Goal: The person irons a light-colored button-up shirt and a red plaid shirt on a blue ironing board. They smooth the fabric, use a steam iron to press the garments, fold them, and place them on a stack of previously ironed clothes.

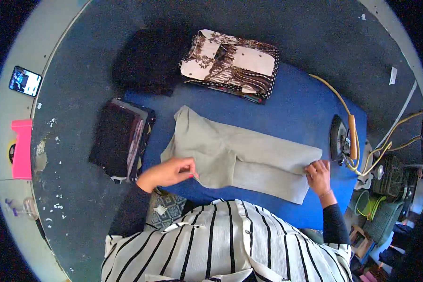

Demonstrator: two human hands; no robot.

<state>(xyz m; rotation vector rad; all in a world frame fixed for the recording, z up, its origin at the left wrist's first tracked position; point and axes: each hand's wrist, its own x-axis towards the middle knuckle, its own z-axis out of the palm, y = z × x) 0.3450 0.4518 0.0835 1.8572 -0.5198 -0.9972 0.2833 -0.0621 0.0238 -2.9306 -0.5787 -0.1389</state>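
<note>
"Where's the garment (207, 145)?"

"One, on the blue pad (291, 113); left hand (173, 172) pinches its near edge, right hand (320, 178) curls at its right end (gripping? can't tell)."

"Around it?"

"One patterned stack (232, 66) beyond, one dark stack (113, 136) left, one iron (337, 141) right, bare pad between."

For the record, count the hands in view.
2: the left hand at the near edge of the grey garment, the right hand at its right end.

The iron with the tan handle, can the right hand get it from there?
Probably yes: the right hand is close to the iron and nothing seems to stand between them. Its fingers are on the grey garment, though.
</note>
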